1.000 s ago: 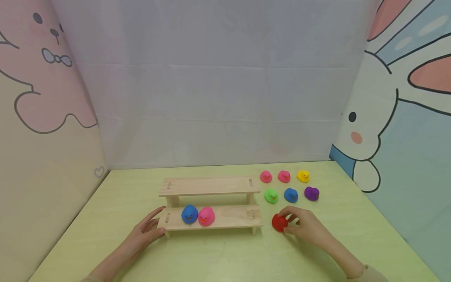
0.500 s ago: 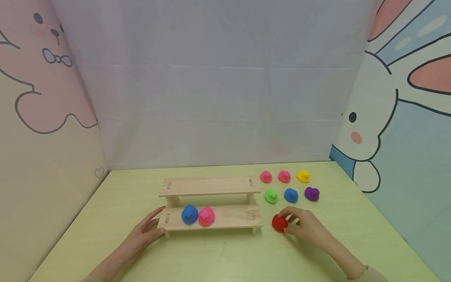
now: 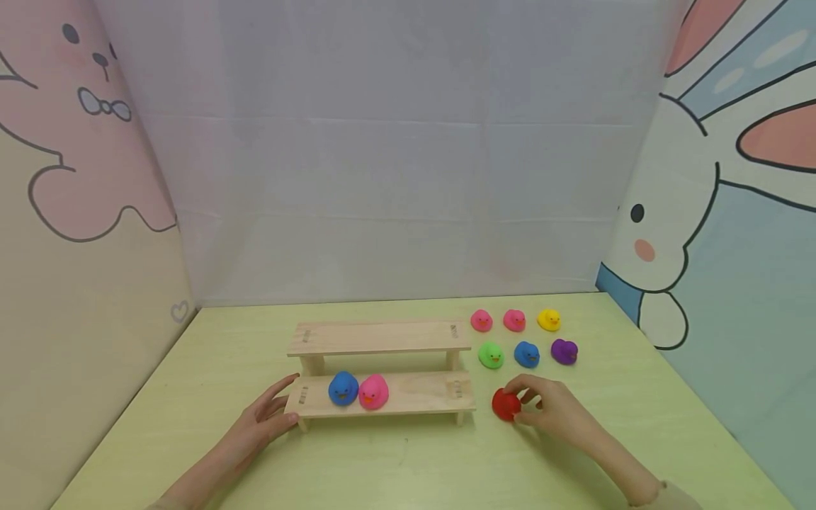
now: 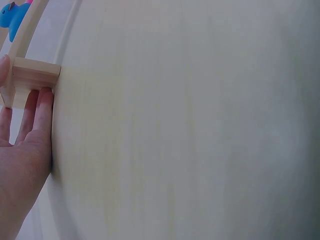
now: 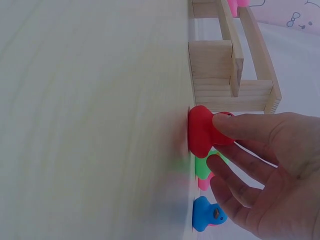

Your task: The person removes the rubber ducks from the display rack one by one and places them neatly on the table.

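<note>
My right hand (image 3: pixel 553 411) pinches a red toy duck (image 5: pixel 201 131) between thumb and fingers. The duck's base is down at the tabletop, just right of a two-tier wooden stand (image 3: pixel 408 394). At the stand's left end, my left hand (image 3: pixel 260 423) grips the lower tier, thumb at the front corner and index finger toward the back. In the left wrist view the other fingers (image 4: pixel 44 107) reach to the leg under the board. A blue duck (image 3: pixel 343 388) and a pink duck (image 3: pixel 373 392) sit side by side on the lower tier.
Behind the red duck stand a green duck (image 3: pixel 491 355), a blue one (image 3: pixel 526 354) and a purple one (image 3: pixel 564 351). Farther back are two pink ducks (image 3: pixel 481 321) and a yellow duck (image 3: pixel 549 319). A white backdrop (image 3: pixel 395 177) rises behind the table.
</note>
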A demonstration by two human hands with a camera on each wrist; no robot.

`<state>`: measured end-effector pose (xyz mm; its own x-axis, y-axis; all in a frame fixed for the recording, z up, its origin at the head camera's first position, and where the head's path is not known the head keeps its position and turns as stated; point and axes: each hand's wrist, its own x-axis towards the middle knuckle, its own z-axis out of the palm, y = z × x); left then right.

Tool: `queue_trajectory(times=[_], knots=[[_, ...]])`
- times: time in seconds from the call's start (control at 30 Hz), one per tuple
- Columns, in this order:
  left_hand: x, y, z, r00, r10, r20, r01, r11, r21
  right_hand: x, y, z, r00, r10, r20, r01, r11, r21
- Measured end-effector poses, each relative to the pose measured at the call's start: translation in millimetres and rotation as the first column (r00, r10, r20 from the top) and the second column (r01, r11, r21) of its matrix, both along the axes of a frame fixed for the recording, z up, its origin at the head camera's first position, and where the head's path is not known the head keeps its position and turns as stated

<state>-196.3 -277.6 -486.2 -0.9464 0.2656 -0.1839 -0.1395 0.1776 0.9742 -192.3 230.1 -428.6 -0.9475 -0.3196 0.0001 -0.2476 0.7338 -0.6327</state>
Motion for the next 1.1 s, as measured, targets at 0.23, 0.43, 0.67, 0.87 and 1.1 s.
queue_trajectory(times=[0.23, 0.43, 0.67, 0.87, 1.1], knots=[[0.2, -0.5, -0.2, 1.0, -0.01, -0.004, 0.011, 1.0, 0.008, -1.8, 1, -1.9, 1.0, -0.007, -0.001, 0.007, 1.0, 0.011], [1.3, 0.3, 0.6, 1.0, -0.001, 0.007, 0.001, 1.0, -0.005, -3.0, 0, 0.3, 1.0, -0.026, -0.005, 0.027, 0.999, 0.025], [2.0, 0.9, 2.2, 1.0, -0.003, 0.011, 0.003, 1.0, 0.004, -4.2, -4, 6.0, 0.998, -0.024, -0.065, 0.026, 0.999, 0.037], [2.2, 1.4, 3.0, 1.0, -0.003, 0.007, 0.003, 1.0, 0.011, -2.7, -15, 12.9, 0.992, -0.032, -0.123, 0.037, 0.999, 0.031], [1.7, 1.3, 3.2, 1.0, -0.002, 0.006, 0.002, 1.0, 0.006, -1.3, -29, 17.1, 0.972, -0.016, -0.235, 0.014, 1.0, -0.01]])
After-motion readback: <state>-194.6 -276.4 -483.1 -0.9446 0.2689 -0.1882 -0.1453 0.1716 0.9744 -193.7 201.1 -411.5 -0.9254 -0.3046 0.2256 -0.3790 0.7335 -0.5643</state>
